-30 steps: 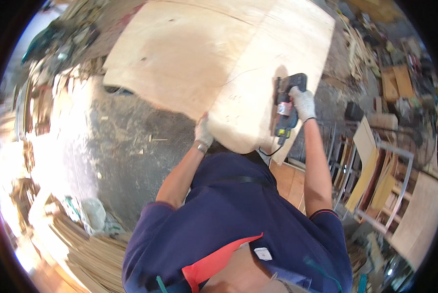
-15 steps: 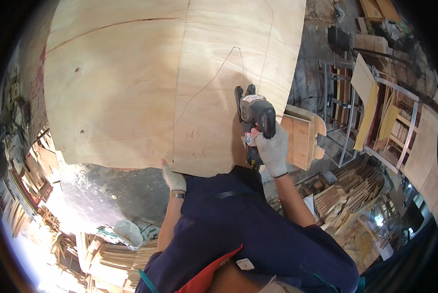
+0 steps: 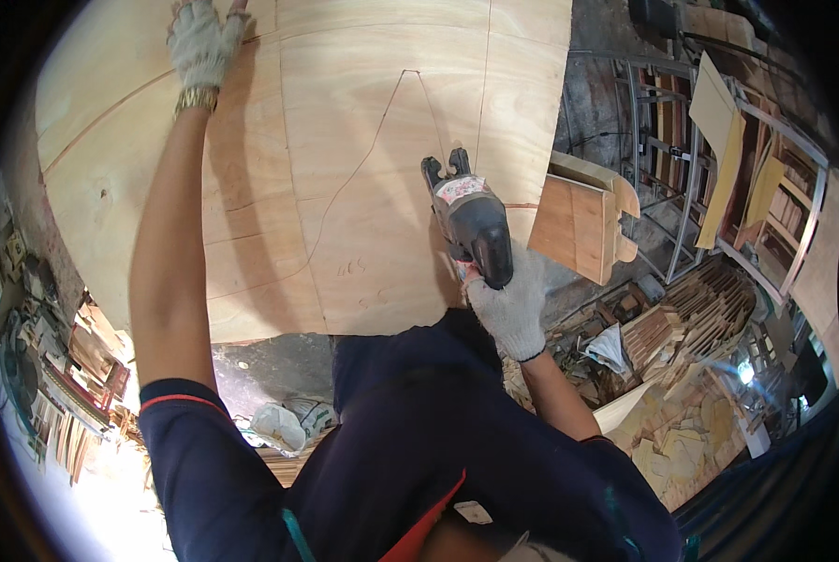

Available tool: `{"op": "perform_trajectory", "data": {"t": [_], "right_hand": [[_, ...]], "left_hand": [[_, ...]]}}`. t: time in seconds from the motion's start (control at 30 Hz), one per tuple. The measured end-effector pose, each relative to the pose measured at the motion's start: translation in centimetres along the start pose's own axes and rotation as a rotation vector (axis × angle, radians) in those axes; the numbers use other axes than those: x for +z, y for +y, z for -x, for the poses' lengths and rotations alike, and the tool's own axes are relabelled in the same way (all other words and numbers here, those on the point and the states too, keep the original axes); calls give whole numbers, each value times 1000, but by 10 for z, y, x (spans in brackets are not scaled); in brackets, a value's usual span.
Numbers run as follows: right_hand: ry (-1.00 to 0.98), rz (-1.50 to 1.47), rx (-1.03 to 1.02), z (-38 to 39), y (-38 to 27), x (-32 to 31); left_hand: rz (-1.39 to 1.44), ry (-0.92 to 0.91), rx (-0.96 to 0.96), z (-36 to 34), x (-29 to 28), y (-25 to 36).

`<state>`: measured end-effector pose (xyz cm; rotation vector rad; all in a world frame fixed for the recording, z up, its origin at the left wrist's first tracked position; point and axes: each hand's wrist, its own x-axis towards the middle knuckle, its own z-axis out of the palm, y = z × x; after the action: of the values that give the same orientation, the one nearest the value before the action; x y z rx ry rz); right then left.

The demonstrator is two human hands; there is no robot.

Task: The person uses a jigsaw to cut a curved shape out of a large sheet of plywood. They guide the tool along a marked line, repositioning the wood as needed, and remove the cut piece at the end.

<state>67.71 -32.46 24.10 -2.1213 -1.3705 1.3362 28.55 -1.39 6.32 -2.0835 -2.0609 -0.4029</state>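
Note:
A large plywood sheet [image 3: 363,253] lies in front of me, with pencil curves and a peaked outline drawn on it. My right hand [image 3: 511,304], in a pale knit glove, is wrapped round the handle of a black and grey jigsaw [image 3: 476,225]. The jigsaw stands on the near right part of the sheet, its forked front pointing away from me, close to the drawn lines. Its blade is hidden. My left hand [image 3: 204,47], gloved and with a gold watch at the wrist, reaches to the far left of the sheet, fingers apart.
Right of the sheet stands a wooden piece with notched ends [image 3: 579,220]. Farther right is a metal frame rack [image 3: 691,178] holding boards. Stacked wood strips [image 3: 696,314] and offcuts lie at the lower right. A whitish sack [image 3: 279,428] sits on the floor at the lower left.
My left hand has moved from the sheet's near edge to its far left. The jigsaw has shifted slightly left in view, still in my right hand. The view has moved a little.

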Motion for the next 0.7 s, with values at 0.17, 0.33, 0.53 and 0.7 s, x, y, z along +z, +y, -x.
{"op": "perform_trajectory", "data": {"t": [0.17, 0.33, 0.53, 0.7], "right_hand": [[62, 154, -60, 7, 6, -3], [113, 225, -100, 5, 3, -2], [111, 255, -156, 4, -1, -4], [80, 239, -128, 3, -4, -7]], "left_hand": [[-89, -117, -110, -15, 9, 53], [-119, -92, -104, -15, 8, 51], [-106, -88, -100, -11, -2, 52], [-102, -86, -100, -12, -4, 55]]}}
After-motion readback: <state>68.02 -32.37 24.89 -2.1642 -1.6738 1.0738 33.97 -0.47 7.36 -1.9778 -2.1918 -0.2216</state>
